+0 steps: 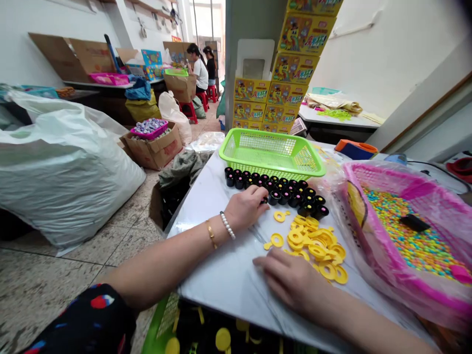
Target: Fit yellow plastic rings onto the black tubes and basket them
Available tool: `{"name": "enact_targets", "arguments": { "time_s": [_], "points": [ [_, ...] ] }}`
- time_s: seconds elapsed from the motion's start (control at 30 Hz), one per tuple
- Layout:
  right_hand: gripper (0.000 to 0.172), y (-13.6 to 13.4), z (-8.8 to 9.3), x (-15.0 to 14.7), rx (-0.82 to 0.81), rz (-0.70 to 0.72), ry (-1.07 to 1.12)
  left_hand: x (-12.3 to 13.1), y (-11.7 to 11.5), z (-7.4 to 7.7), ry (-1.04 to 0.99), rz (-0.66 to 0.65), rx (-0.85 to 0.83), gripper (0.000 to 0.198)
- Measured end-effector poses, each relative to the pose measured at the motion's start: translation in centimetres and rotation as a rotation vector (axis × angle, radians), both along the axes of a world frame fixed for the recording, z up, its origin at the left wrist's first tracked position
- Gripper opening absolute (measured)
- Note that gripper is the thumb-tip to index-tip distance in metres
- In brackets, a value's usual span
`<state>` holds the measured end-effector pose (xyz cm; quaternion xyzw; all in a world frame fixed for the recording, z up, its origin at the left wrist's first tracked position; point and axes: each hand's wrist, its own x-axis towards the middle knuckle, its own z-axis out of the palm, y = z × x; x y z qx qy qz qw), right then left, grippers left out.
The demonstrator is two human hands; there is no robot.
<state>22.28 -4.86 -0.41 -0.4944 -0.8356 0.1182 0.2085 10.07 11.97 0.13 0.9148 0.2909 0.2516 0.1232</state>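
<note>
My left hand [246,207], with a pearl bracelet and a gold bracelet at the wrist, reaches to the front left of the rows of small black cups [275,196]. Its fingers are closed on one black cup [264,200], mostly hidden behind them. The cups stand upright in rows, with pink or yellow dots in their middles. My right hand [291,280] lies low over the white table, fingers loosely stretched to the left, beside a pile of yellow rings with tabs [319,246]. Two loose yellow rings [276,240] lie between my hands.
A green basket [273,169] stands behind the cups. On the right, a plastic-lined pink basket [372,236] holds colourful beads and a black scoop. Below the table edge is a green crate [158,319] with black and yellow parts. Two people [201,71] sit far back.
</note>
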Motion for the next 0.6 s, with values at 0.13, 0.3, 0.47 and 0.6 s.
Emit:
{"name": "enact_targets", "arguments": {
  "time_s": [0.13,0.3,0.47,0.6],
  "points": [
    [0.017,1.7,1.7,1.2,-0.566,-0.336,0.612,-3.0,-2.6,1.5,0.076,-0.079,-0.098,0.023],
    [0.028,2.4,2.2,1.6,-0.856,-0.422,1.027,-6.3,-6.5,2.2,0.099,-0.137,-0.231,0.019],
    [0.034,1.4,1.0,1.1,-0.761,-0.439,0.866,-7.2,-9.1,1.0,-0.104,-0.024,-0.369,0.043],
    [0.025,0.7,0.4,1.3,-0.613,-0.433,0.594,-6.9,-9.9,0.0,-0.208,0.045,-0.506,0.049]
  ]
}}
